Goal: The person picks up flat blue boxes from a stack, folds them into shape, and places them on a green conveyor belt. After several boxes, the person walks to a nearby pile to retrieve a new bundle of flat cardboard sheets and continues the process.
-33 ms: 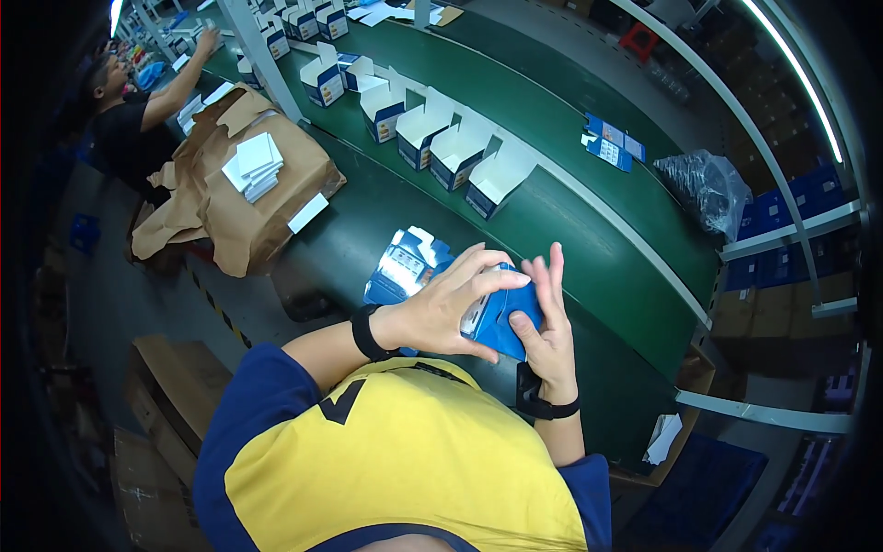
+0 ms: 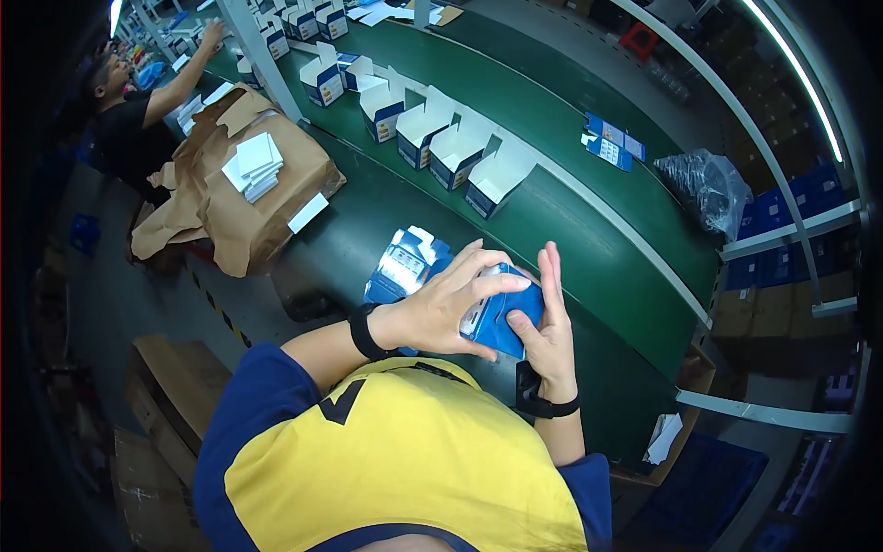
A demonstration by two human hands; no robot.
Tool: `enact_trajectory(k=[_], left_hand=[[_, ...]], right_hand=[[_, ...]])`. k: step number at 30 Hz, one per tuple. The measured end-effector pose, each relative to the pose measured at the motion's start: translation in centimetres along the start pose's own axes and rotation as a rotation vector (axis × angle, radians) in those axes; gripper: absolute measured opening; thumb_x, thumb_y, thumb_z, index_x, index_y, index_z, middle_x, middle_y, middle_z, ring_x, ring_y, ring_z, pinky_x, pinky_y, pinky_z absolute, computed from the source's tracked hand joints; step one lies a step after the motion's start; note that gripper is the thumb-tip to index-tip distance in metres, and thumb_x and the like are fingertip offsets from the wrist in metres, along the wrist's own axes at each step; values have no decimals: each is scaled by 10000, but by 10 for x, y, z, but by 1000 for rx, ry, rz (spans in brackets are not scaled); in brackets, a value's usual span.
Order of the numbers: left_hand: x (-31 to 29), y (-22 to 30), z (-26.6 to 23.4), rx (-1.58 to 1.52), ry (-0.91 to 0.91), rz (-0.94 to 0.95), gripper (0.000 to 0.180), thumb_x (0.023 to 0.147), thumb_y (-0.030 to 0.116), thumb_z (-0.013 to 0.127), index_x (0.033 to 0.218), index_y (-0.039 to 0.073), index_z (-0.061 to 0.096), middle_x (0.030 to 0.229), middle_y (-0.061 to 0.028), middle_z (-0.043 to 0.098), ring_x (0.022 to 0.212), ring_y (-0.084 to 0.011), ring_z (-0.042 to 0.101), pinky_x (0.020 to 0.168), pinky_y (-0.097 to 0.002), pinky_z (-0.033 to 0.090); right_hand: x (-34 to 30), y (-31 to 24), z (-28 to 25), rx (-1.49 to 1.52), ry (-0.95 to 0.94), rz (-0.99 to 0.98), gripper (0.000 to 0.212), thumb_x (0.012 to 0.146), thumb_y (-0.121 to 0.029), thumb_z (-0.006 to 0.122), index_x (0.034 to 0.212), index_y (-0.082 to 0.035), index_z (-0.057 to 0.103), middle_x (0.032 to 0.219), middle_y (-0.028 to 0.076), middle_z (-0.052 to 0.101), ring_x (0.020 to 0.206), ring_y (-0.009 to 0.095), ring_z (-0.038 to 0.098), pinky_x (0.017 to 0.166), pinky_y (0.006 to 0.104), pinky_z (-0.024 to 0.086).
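Blue carton between both hands, clamped by them. Left hand masks its left end; contents cannot be made out. Left fingers arch over the far edge, thumb at the near edge. Right hand upright, thumb on the carton's face, fingers extended; their contact behind is hidden. Printed blue cardboard, just beyond the left wrist, partly covered by it.
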State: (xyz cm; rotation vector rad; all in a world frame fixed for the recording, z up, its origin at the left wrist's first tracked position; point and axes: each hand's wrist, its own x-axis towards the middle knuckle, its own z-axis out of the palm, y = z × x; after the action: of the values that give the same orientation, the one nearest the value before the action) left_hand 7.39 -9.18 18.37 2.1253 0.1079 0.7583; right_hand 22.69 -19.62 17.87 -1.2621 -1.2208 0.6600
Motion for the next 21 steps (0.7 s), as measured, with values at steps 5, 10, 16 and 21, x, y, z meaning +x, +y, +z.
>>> enact_trajectory(k=[5,10,16,21], left_hand=[[-1,0,0,117,-82,63,944,588,336,850,1338,174,301,1290,-182,380,1195,-379,407,1041,-584,233],[-7,0,5,119,-103,6,934,598,360,839,1341,169,306,1296,-184,386,1197,-382,407,1046,-591,222],[-3,-2,-2,-2,-84,4,916,590,398,836,1313,153,331,1300,-188,385,1200,-385,407,1026,-529,291],[-22,-18,8,-6,-108,-28,894,586,427,833,1283,160,342,1343,-213,336,1221,-403,387,991,-458,349]], right_hand=[[-3,10,-5,-16,-108,238,579,772,-237,722,1275,-44,506,1260,122,541,1145,242,518,977,338,381],[-1,4,-2,-167,-165,310,581,765,-212,725,1272,-38,500,1208,94,579,1081,230,560,934,334,420],[-8,5,-8,246,-18,373,458,872,-190,615,1280,-33,475,1152,147,601,1005,205,598,864,319,468],[-10,-4,-5,583,178,426,439,929,-190,534,1320,-34,409,1023,147,630,893,143,607,769,239,482]])
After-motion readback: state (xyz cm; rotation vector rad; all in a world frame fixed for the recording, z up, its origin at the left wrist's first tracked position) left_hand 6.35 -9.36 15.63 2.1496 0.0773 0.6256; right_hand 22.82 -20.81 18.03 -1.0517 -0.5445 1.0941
